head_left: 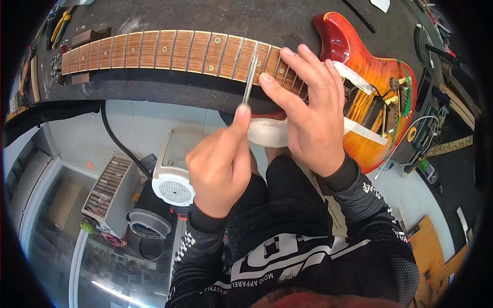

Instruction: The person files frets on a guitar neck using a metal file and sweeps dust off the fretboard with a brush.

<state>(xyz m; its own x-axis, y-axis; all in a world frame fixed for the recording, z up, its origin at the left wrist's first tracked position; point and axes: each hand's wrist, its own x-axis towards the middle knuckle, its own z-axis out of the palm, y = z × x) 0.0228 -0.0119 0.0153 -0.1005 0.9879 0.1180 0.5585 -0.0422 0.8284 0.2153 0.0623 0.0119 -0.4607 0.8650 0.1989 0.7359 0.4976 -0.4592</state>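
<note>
From the head camera: a left hand [218, 161] pinches a slim metal tool [250, 84] across the guitar fretboard [149, 51], atop the bench [195, 11]; the spread right hand [314, 108], grasping nothing, touches the fretboard's body end. The fretwork apparently underway calls next for an even, controlled stroke.

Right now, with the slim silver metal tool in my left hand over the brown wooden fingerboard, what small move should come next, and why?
Probably a short, light stroke of the slim silver metal tool along the thin metal fret beside it: the left hand grips the tool, its shaft roughly lines up with that fret, and the right hand rests on the brown wooden fingerboard.
</note>
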